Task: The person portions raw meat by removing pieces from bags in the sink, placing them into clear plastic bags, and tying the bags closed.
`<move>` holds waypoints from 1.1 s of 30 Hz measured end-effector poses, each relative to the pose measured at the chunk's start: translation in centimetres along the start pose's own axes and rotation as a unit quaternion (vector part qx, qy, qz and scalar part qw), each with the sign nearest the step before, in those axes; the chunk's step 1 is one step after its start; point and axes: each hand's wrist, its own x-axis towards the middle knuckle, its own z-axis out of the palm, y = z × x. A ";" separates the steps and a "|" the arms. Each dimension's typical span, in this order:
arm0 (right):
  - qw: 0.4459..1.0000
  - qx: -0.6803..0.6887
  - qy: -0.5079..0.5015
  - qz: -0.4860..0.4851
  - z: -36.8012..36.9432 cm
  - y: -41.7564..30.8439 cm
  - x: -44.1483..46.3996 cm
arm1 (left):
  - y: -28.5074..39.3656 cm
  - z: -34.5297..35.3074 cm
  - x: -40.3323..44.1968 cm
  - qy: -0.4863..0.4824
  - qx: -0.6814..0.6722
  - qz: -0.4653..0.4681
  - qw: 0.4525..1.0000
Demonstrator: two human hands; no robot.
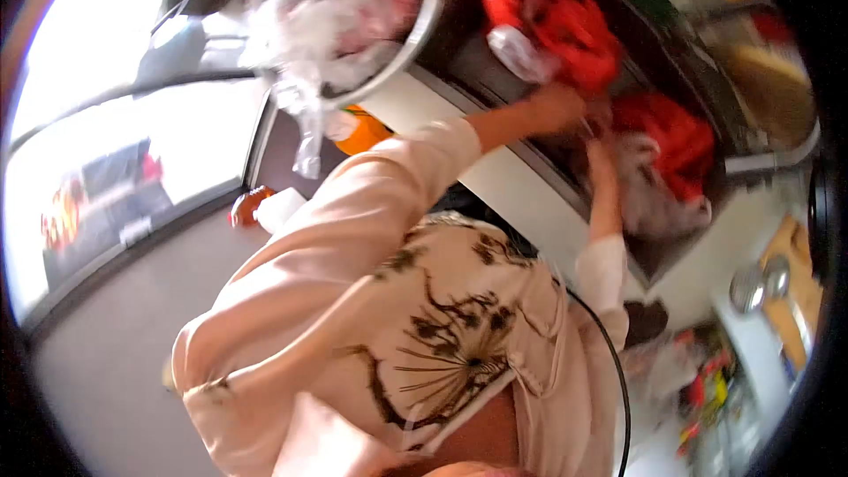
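Observation:
My left hand (560,109) and my right hand (602,157) meet inside a dark open drawer or box (477,79). Their fingers look drawn together, though blur hides what is pinched between them. A pale, see-through plastic bag (652,185) lies right beside my right hand. Behind it is a red bag or bundle (676,141). Another red plastic bag (565,22) sits just beyond my left hand, with a whitish bundle (523,53) against it.
A white-rimmed round container (428,13) full of clear plastic bags (327,18) stands at upper left. Near it are an orange object (362,131) and a reddish-brown bottle (250,207). A black cable (616,362) hangs by my right side. A pale shelf (751,336) is at right.

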 end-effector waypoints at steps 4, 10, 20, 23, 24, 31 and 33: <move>0.996 -0.067 -0.015 0.060 1.9 -5.0 -1.3 | -0.9 0.1 0.2 0.101 -0.066 -0.010 0.993; 0.952 -0.302 -0.049 0.005 1.1 -4.8 -0.3 | -2.1 3.3 0.8 0.093 -0.199 -0.108 0.970; 0.985 0.078 -0.143 0.061 -0.8 -2.8 -1.7 | -1.5 1.7 -0.2 0.033 -0.375 -0.144 0.915; 0.964 0.228 -0.081 0.112 -1.9 -3.6 -4.8 | -2.2 5.4 1.4 0.041 -0.366 0.030 0.929; 0.939 0.310 -0.122 0.087 -2.2 -3.6 -4.5 | -2.5 4.5 0.7 0.017 -0.421 0.009 0.907; 0.946 0.306 -0.023 0.105 -1.0 -5.8 -1.8 | -2.1 -2.2 -1.4 -0.072 -0.719 -0.190 0.664; 0.965 0.257 0.012 0.056 -0.7 -6.0 -2.0 | -1.5 -2.4 -2.0 -0.056 -0.719 -0.184 0.668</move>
